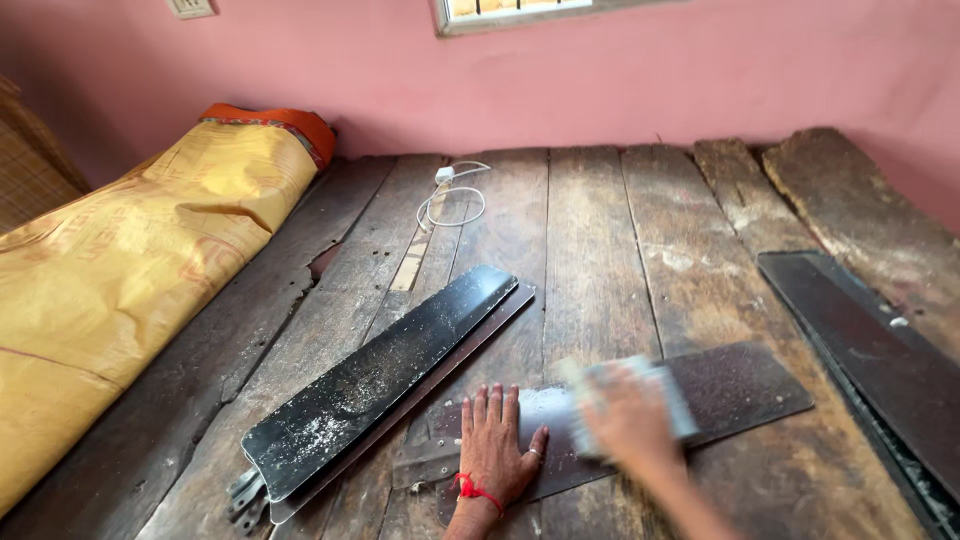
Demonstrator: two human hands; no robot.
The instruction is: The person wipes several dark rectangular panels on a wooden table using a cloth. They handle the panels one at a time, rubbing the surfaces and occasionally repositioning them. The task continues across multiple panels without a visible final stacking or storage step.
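Sanding of the dark flat blade (740, 390) looks to be the step in hand, judging by the pale scuffed patch under the hands and the motion blur on the right hand (630, 425). That right hand's grip is closed around a pale sanding pad (640, 400) (its exact make is too blurred to tell), pressed on the blade just right of the left hand (495, 450). The left hand lies flat, fingers spread and holding nothing, pinning the near end of the blade to the wooden platform (590, 230). The blade lies flat with its long axis running from beneath the left hand away to the right and slightly farther off, its broad end pointing right. The next stroke seems to call for steady downward pressure along that axis while the left hand keeps the piece from sliding. Left of both hands lies a second blade (380, 380), glossy black, angled away; a white cable (450, 200) lies well beyond.
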